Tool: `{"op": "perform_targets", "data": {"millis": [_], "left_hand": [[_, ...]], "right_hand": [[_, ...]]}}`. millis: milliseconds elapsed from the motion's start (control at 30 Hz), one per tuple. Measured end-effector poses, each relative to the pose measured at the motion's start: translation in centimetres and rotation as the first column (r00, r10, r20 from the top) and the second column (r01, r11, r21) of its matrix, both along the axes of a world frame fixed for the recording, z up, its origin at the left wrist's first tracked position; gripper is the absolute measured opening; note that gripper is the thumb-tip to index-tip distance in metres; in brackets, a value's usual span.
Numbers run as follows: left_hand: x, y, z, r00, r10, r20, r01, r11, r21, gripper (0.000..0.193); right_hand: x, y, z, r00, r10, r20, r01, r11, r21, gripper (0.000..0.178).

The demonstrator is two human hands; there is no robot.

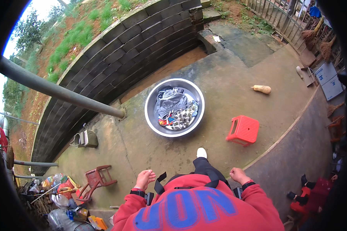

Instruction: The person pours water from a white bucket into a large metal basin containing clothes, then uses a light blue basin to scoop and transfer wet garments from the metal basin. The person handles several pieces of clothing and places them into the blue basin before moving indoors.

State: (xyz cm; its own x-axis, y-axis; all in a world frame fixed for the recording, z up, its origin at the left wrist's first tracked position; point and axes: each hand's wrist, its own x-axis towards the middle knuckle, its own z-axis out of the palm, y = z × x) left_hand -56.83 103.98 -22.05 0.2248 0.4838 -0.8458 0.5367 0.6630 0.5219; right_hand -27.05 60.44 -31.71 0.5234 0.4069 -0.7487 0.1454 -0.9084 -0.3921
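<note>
My left hand [144, 179] hangs at my side with its fingers loosely stretched, holding nothing. On the other side my right hand [240, 176] is curled into a loose fist with nothing seen in it. Both hands are well short of the large round metal basin [150, 121] on the concrete ahead. Inside the basin lie a grey garment [171, 101] and a black-and-white patterned cloth [184, 117], with some red and blue fabric beside them. A red plastic stool [246, 129] stands to the basin's right, nearest my right hand.
Ahead, a block wall [142, 36] runs along a ditch. A metal pole [65, 90] slants in from the left. A tan gourd [261, 89] lies on the right. A brown chair [98, 179] and bagged clutter are at lower left. Another person [316, 194] sits at lower right.
</note>
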Motion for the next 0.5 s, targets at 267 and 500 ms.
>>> {"op": "perform_targets", "data": {"millis": [267,500], "left_hand": [[2.1,0.1,-0.6,0.965,-0.26,-0.036,0.26,0.965,-0.022,0.024],[-2.2,3.0,-1.9,0.966,-0.235,-0.107,0.227,0.97,-0.084,0.026]], "right_hand": [[0.5,-1.0,-2.9,0.99,-0.126,0.062,0.121,0.99,0.075,0.019],[-0.9,2.6,0.9,0.981,-0.126,0.146,0.126,0.992,0.009,0.022]]}}
